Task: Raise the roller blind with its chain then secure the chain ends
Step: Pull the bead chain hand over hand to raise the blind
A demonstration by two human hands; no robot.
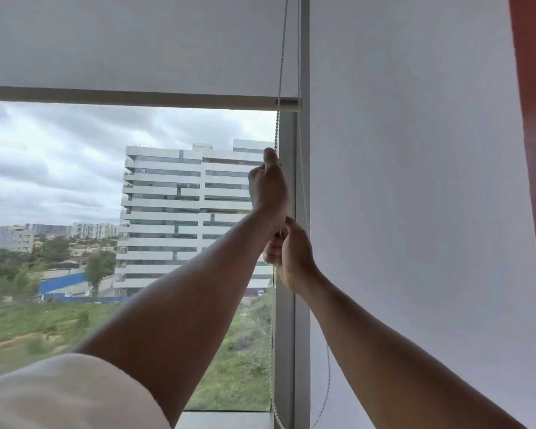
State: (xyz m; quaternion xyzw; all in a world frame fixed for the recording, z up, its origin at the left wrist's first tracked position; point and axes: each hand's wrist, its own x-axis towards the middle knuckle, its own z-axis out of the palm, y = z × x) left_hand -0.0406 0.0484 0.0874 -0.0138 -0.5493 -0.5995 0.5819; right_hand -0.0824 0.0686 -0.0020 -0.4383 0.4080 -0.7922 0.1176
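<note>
At window frame [287, 305], both hands gripping bead chain [279, 72], roller blind [130, 41] half-raised

- The roller blind [136, 41] runs off the top and left edges; its roller is out of sight.
- The bead chain [280, 72] disappears inside the left hand [268, 187] and right hand [287, 252].
- Its lower loop is cut off at the bottom edge.

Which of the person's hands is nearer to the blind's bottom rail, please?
Left. The left hand is closed on the chain below the bottom rail; the right hand holds it lower down.
</note>
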